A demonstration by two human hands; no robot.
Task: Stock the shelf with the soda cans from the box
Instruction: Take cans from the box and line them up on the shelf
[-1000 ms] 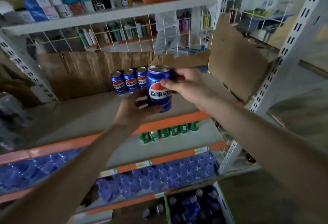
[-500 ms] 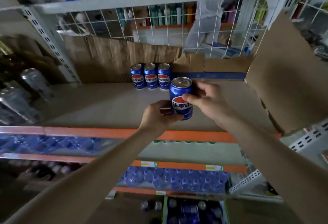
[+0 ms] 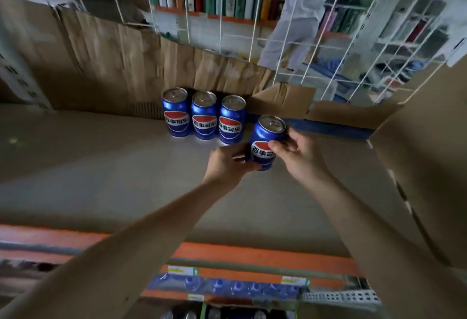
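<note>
Both hands, left hand [image 3: 228,164] and right hand [image 3: 295,153], grip one blue soda can [image 3: 265,141], tilted, on or just above the shelf [image 3: 106,167], right of three upright cans [image 3: 204,119] along cardboard backing [image 3: 113,61].

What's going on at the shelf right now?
A person is stocking blue Pepsi cans. Both hands, left hand and right hand, hold one can just right of and in front of a row of three cans standing upright at the back of the shelf. The held can tilts and looks not yet set down.
</note>
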